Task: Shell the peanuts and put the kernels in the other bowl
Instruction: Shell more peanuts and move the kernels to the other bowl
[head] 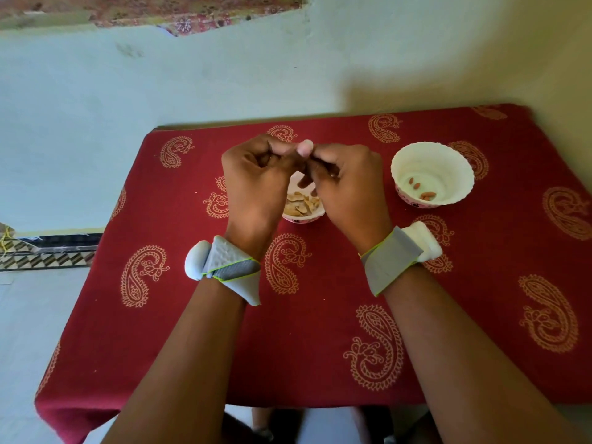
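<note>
Above the bench with its red patterned cloth, the left hand and right hand meet fingertip to fingertip, each grip curled and pinching something too hidden to make out. Right below them sits a bowl of shells. The other bowl stands apart to the right, holding a few reddish kernels.

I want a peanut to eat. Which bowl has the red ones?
The white bowl to the right of both hands holds red kernels; the other holds shells.
</note>
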The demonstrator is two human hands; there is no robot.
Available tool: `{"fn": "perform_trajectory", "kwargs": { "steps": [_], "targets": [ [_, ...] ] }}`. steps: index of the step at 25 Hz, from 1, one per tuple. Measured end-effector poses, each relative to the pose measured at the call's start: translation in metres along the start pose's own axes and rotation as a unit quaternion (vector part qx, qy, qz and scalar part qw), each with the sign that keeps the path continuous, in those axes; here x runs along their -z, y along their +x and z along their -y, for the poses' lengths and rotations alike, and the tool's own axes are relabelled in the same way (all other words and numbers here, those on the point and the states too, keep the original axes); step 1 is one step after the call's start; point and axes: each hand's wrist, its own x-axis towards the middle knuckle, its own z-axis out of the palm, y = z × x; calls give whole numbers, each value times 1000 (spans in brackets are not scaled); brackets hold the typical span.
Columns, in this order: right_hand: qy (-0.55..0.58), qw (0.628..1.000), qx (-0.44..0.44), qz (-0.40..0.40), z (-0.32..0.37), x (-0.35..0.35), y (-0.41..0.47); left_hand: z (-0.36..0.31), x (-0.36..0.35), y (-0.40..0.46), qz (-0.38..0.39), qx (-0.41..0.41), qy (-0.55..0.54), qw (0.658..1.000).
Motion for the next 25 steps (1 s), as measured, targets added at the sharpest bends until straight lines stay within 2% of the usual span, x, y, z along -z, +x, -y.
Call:
{"fn": "perform_trajectory", "kwargs": {
  "steps": [3,7,10,12,15,18,22,25],
  "targets": [
    [-70,997,30,34,-2,2,2,2,6,2,41,3,12,999],
    [-48,998,31,28,-3,1,1,2,8,0,64,3,6,998],
    [-29,999,40,0,-1,0,-1,5,12,-1,145,10,8,989],
    [-18,999,40,-1,-2,-1,-1,7,13,-1,180,-15,19,983],
    [-11,1000,23,3,-3,-4,-1,13,7,-3,145,-58,10,988],
    [-7,999,30,-27,-3,-4,-2,11,-5,-10,110,-71,11,991],
    [-3,999,25,-47,-6,-3,-5,7,-15,-13,112,-59,7,992],
    [25,999,10,-29,-8,1,-5,2,-9,-9,142,-43,-41,988]
  ]
}}
